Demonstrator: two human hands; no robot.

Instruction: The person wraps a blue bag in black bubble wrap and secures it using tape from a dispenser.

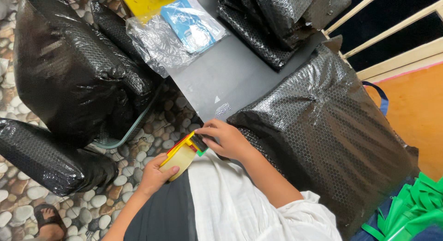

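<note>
Now the left hand [154, 175] grips a yellow-red tape dispenser [181, 154] with beige roll, just beside the big black bubble-wrapped parcel [332, 130]; right hand [227, 139] pinches its front end, hiding the blade.

A clear plastic bag [159, 42] with a blue packet [191, 22] lay on a dark grey mat [221, 79]. A sandal [48, 220] rested on the pebble-patterned floor [138, 162], green bags [406, 213] sat at 1 corner.
</note>
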